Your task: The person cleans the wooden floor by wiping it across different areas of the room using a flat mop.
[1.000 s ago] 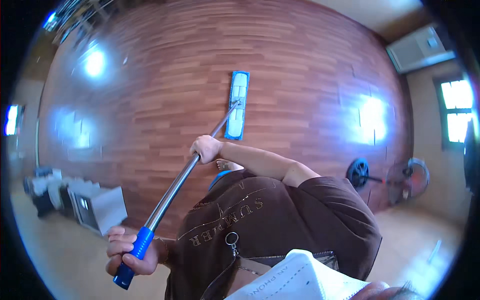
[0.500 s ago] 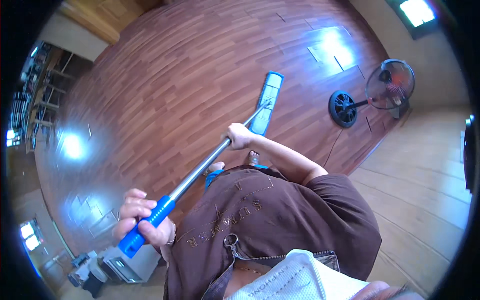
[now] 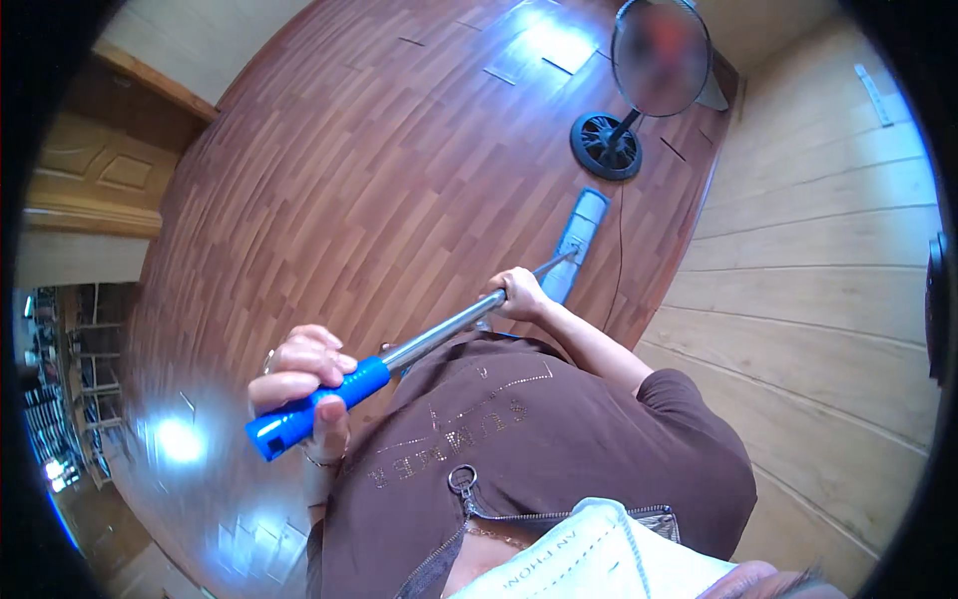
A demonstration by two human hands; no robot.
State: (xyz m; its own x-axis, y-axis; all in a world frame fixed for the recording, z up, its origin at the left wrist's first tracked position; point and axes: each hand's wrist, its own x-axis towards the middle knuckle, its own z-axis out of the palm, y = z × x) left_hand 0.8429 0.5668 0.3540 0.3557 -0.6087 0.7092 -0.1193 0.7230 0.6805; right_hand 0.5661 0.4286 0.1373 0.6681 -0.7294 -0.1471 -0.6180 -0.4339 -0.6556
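A flat mop with a metal pole (image 3: 444,329) slants across in front of my body. My left hand (image 3: 304,374) wraps round its blue grip (image 3: 324,404) at the upper end, with a ring on one finger. Further down the pole, my right hand (image 3: 519,295) is closed on the bare metal. The long blue-and-white mop head (image 3: 577,245) lies on the wooden floor beyond my right hand, close to the fan's base. Part of the lower pole is hidden behind my right hand.
A standing fan (image 3: 661,58) with a round black base (image 3: 606,146) stands ahead on the right, its cable (image 3: 619,245) running along the floor. A light panelled wall (image 3: 788,290) bounds the right. A wooden door (image 3: 105,165) and a shelf rack (image 3: 75,374) are at the left.
The view has turned to the right. The mop head now lies nearer the fan's base and the right wall. Both hands keep their hold on the pole and grip.
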